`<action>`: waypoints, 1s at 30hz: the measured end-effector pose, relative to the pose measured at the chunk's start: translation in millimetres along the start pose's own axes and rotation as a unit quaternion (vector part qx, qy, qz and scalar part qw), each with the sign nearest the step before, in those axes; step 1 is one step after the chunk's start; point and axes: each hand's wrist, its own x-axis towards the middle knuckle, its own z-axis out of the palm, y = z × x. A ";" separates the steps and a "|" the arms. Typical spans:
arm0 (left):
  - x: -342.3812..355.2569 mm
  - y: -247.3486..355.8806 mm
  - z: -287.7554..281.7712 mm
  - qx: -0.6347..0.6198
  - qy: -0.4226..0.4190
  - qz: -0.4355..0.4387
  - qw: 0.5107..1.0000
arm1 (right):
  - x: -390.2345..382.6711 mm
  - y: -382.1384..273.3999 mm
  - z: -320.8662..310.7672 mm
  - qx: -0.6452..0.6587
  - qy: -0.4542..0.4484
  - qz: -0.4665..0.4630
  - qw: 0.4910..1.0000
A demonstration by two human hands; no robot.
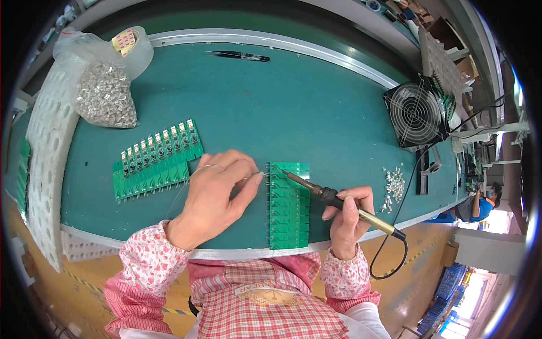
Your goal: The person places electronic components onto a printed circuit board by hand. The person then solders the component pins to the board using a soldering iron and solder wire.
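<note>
A green circuit board panel [289, 217] lies lengthwise near the table's front edge, with a row of pins along its left side. My right hand [347, 223] is closed round a soldering iron [328, 196], whose tip reaches the upper left part of this panel. To the left of it, my left hand [217, 192] has thumb and fingers bent together around thin solder wire [212, 165]. The wire trails down beside the wrist; its far end near the tip is hard to make out. Another green panel [151, 178] with a row of white connectors lies farther left.
A plastic bag of small white connectors [107, 96] and a tape roll [138, 53] stand back left, beside white foam [51, 135]. Black tweezers [240, 56] lie at the back. At right are a fan [416, 113], loose connectors [394, 186] and the iron's cord [407, 195].
</note>
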 end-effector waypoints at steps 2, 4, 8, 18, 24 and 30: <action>-3.8 5.5 -0.3 -0.012 0.011 -0.024 1.000 | -3.7 -3.1 -1.6 0.022 0.019 0.000 1.000; -9.2 7.5 3.0 -0.024 0.022 -0.054 0.998 | -6.9 -3.3 -1.3 0.014 0.006 0.008 1.000; -15.1 12.9 8.8 -0.017 0.014 -0.034 0.999 | -9.6 -1.9 -3.8 0.024 -0.030 0.012 0.999; -14.2 12.4 14.8 0.022 0.012 -0.025 0.999 | -5.7 -2.2 -1.9 -0.008 -0.053 0.004 0.999; -12.1 11.4 17.6 0.057 0.024 0.006 0.998 | -3.2 0.5 -1.7 -0.004 -0.065 -0.003 0.998; -12.8 13.1 15.5 0.052 0.019 -0.001 0.998 | -2.7 0.4 -1.6 -0.001 -0.070 -0.008 0.998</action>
